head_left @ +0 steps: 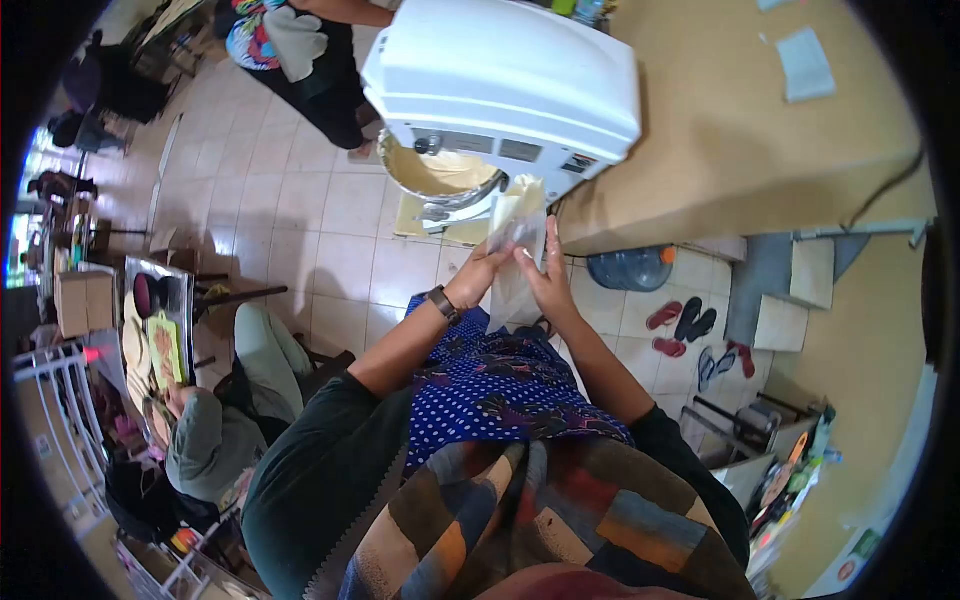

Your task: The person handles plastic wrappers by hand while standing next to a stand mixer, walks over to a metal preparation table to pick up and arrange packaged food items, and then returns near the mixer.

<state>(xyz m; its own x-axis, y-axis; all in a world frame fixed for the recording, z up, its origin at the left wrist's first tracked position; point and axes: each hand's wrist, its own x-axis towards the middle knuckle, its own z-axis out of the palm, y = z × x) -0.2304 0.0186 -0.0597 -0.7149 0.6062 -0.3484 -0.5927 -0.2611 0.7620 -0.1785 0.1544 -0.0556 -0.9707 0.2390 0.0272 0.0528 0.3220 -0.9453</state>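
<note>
Between my hands is a clear plastic piping bag (515,240) with pale yellow cream showing in its upper part. My left hand (478,274), with a dark watch at the wrist, is closed around the bag's left side. On the other side, my right hand (550,283) grips it with the thumb across the plastic and a finger stretched up along the edge; whitish smears mark the fingertips. Just beyond the bag stands a white stand mixer (500,85). Its metal bowl (400,178) holds pale yellow cream, partly hidden under the mixer head.
A tan counter (720,170) runs to the right, with a paper (805,65) on it. Below are a blue water jug (630,269) and several sandals (688,318). One person (300,60) stands behind the mixer; another (215,440) sits at a table on the left.
</note>
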